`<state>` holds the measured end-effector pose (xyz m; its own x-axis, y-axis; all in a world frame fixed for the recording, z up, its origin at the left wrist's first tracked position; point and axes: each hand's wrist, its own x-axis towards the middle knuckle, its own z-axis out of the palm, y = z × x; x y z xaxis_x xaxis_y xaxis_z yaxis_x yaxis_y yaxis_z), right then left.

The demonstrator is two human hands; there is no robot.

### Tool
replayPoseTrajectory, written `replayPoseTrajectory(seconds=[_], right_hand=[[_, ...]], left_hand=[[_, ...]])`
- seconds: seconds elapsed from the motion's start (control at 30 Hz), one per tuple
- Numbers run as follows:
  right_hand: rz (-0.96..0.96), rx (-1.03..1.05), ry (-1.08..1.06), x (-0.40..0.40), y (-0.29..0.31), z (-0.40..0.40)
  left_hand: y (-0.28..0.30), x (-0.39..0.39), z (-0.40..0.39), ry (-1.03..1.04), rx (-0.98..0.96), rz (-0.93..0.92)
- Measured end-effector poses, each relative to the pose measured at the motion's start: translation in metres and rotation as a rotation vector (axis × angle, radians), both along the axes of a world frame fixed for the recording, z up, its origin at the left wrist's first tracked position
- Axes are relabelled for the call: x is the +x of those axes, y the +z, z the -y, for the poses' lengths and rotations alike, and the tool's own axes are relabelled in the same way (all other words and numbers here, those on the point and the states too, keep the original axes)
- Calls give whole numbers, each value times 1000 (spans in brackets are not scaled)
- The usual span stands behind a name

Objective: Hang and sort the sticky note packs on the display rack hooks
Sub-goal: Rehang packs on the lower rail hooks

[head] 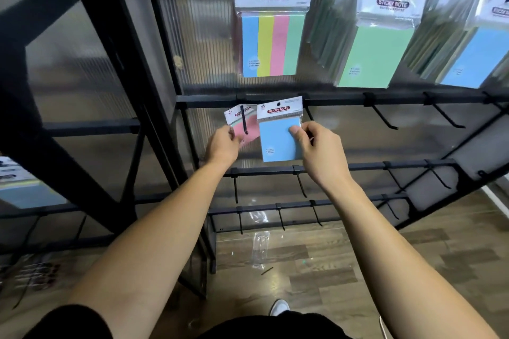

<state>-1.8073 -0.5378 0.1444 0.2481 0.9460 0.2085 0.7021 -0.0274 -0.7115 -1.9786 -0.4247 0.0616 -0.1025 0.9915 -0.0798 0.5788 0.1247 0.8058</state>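
So far only the top row [358, 30] is stocked; the left hand [221, 146] pinches a pink pack [248, 129] and the right hand [319, 148] a blue pack [275, 140], both unhung beside empty hooks [385, 118].

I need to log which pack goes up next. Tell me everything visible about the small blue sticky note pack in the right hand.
The small blue sticky note pack is a light blue square pad in a clear plastic sleeve, topped by a white header card printed STICKY NOTE with a dark hang hole. It is held upright, slightly tilted, in front of the rack's second rail. The right hand pinches its right edge, thumb on the front. It is not on a hook.
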Motion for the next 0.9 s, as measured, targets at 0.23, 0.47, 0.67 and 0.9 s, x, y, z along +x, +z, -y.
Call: replayPoseTrajectory(seconds=[0.23,0.47,0.67,0.9], right_hand=[[-37,0,-20,-5,6,10],[-126,49,-30,-11,-4,44],[-144,105,-123,-2,-4,84],[-123,180,-292,45,13,127]], left_hand=[[8,-11,45,-51,97,79],[30,-35,115,-175,151,66],[44,-35,151,-269,198,143],[70,11,159,-440,252,196]])
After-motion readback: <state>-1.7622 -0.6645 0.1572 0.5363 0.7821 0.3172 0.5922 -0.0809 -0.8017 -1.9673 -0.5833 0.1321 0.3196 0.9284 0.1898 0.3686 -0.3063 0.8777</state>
